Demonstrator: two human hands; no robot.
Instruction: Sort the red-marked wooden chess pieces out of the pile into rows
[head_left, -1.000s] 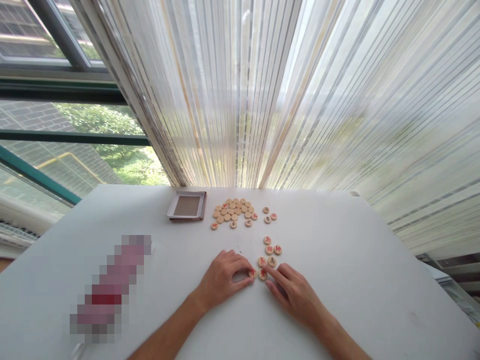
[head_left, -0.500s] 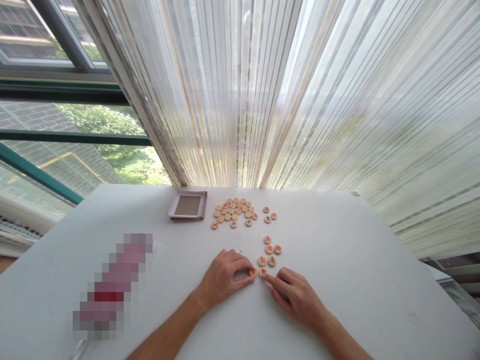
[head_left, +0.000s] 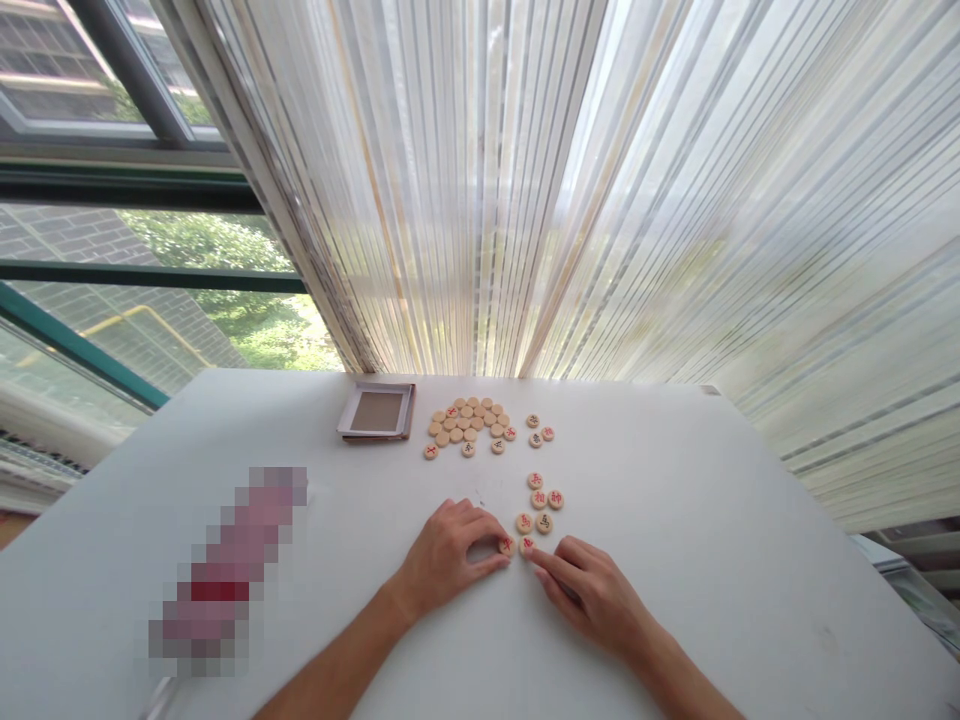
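Red-marked disc (head_left: 508, 547) is lying well in from the far edge of the table (head_left: 720, 580), pinched by the left hand (head_left: 454, 550), while the right hand (head_left: 589, 590), gripping nothing, is touching a neighbouring disc (head_left: 526, 544), where hard pushing could jostle nearby pieces (head_left: 524, 523).

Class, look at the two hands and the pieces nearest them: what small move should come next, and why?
Perhaps the right hand should slightly turn the red-marked piece it is touching. That mark seems askew, though partly covered, while the red horse piece just beyond reads upright. The left hand is busy with another piece.
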